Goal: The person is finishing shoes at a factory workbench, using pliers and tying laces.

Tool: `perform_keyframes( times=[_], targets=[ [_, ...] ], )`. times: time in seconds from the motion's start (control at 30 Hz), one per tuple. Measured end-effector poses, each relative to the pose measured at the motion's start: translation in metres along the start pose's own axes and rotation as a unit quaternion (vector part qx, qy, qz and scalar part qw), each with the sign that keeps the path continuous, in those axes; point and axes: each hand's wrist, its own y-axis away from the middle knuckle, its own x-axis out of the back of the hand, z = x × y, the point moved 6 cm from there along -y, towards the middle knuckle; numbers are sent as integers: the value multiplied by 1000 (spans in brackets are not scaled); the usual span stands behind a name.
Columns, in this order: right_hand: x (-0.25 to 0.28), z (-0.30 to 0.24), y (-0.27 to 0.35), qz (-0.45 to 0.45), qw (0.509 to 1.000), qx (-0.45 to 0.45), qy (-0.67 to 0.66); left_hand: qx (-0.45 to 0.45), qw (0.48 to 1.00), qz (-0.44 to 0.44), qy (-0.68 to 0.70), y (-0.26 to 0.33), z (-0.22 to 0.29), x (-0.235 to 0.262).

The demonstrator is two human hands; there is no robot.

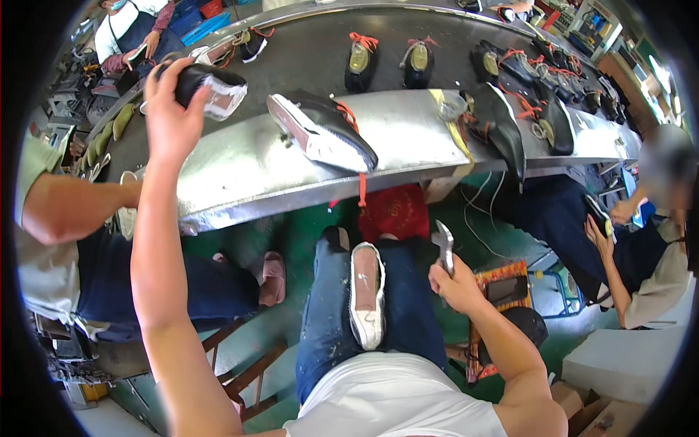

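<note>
My left hand [171, 109] is raised at the far left over the metal table [240, 160], with its fingers wrapped round a black shoe [200, 80] that shows a white edge at its near end. My right hand [459, 284] is closed on a metal hand tool [443, 242] with a curved, beak-like head, held up beside my right knee. Between my thighs lies an upturned shoe [368, 291], its brown insole ringed with white. Another black shoe [320, 135] rests tilted on the table's near edge, white underside toward me, an orange lace hanging down.
Several black shoes with orange laces stand across the table, including a pair [359, 62] at the back. One black shoe [502, 124] overhangs the front edge. A person sits close on the left [54, 211], another on the right [648, 277]. A stool [502, 291] stands at my right.
</note>
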Motion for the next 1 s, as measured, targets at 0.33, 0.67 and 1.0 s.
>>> perform_keyframes(
  times=[0.33,0.67,1.0],
  targets=[
    [1,63,-13,-8,990,-127,56,-73,931,-349,-72,54,-128,-235],
    [-12,62,-8,-56,987,-147,38,105,977,9,183,112,-30,-123],
    [-25,55,47,-111,970,-117,-183,392,702,-462,373,368,193,-151]
  ],
)
